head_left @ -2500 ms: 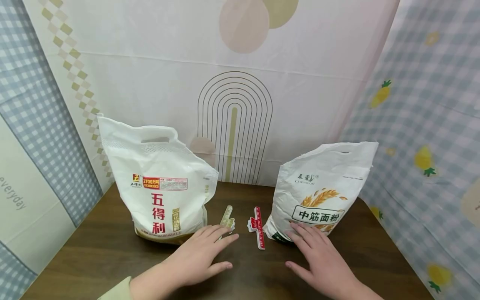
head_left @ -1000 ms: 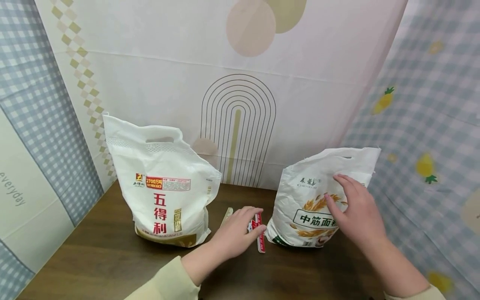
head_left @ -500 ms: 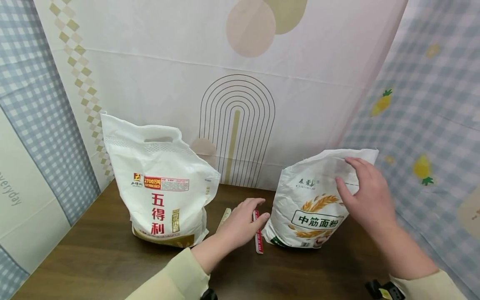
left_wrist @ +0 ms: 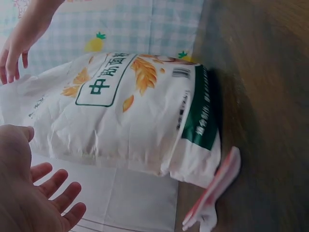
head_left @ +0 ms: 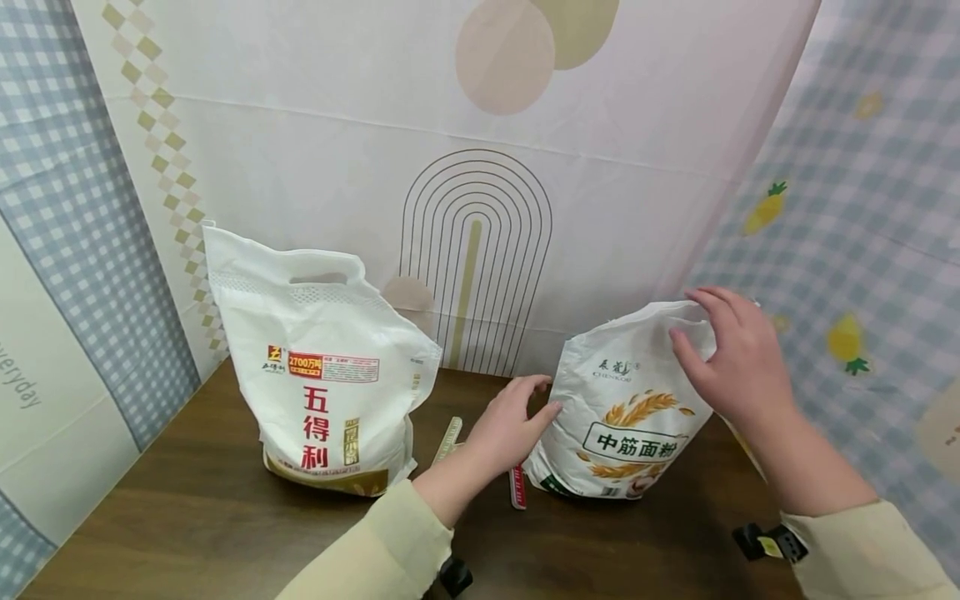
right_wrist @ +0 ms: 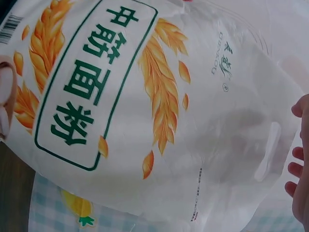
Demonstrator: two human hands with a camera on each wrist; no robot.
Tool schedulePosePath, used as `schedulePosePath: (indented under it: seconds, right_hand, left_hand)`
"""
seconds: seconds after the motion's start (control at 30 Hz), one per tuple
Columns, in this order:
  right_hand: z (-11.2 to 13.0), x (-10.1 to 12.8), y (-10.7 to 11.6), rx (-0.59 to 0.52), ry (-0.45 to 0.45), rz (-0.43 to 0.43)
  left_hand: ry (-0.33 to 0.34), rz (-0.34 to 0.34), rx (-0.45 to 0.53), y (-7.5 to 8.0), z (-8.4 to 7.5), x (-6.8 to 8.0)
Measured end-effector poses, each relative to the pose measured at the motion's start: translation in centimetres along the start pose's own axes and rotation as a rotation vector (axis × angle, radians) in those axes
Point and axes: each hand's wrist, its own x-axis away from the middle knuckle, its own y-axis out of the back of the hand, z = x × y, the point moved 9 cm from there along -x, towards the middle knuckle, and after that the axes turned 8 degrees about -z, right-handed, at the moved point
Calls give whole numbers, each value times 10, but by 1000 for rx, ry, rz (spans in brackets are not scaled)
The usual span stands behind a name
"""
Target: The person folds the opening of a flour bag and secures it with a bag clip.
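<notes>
Head view is showing the wheat-flour bag (head_left: pixel 626 408) standing on the dark wooden table (head_left: pixel 187 517) at the right, leaning a little to the left, its long axis running from the base up to the handle end, which is pointing up and to the right toward the pineapple-check cloth (head_left: pixel 862 208). The right hand (head_left: pixel 738 358) is pressing on that top end with fingers spread and slightly bent, folding the plastic over so the handle cut-out is lying under the palm; in the right wrist view the fingertips (right_wrist: pixel 297 159) are showing just beside the cut-out. The left hand (head_left: pixel 513 425) is reaching to the bag's left edge, fingers loosely spread and straight, holding nothing; whether they are touching the bag I cannot tell, and in the left wrist view the palm (left_wrist: pixel 29 193) is hovering apart from it. A red sealing clip (head_left: pixel 517 487) is lying on the table at the bag's lower left corner, its length running toward the viewer, and a pale yellow-green clip (head_left: pixel 448 437) is lying between the two bags. The larger white flour bag with red characters (head_left: pixel 322 375) is standing upright at the left. Compared with half a second ago, the left hand is moving off the red clip up toward the bag, and the right hand is pushing the bag's top lower and flatter.
</notes>
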Motion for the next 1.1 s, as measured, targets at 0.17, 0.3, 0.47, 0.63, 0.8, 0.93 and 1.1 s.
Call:
schedulePosePath:
  seconds: [0.17, 0.3, 0.47, 0.63, 0.8, 0.93, 1.1]
  right_hand:
    - [-5, -5, -11, 15, 2, 109]
    - [-14, -9, -20, 21, -41, 230]
    - [-22, -14, -30, 13, -51, 338]
    - [-25, -21, -38, 7, -36, 426]
    - [-29, -25, -46, 10, -64, 553]
    - [-30, -26, -51, 3, -84, 625]
    - [-31, -25, -53, 3, -117, 665]
  left_hand:
    - [23, -2, 56, -4, -5, -10]
    - [36, -28, 94, -2, -8, -18]
    - [37, -37, 108, -4, -11, -23]
    - [33, -44, 105, -8, -12, -26]
    - [10, -60, 73, -11, -14, -30]
    - [-7, -69, 53, -12, -15, -32]
    - [-29, -84, 33, -10, -17, -33]
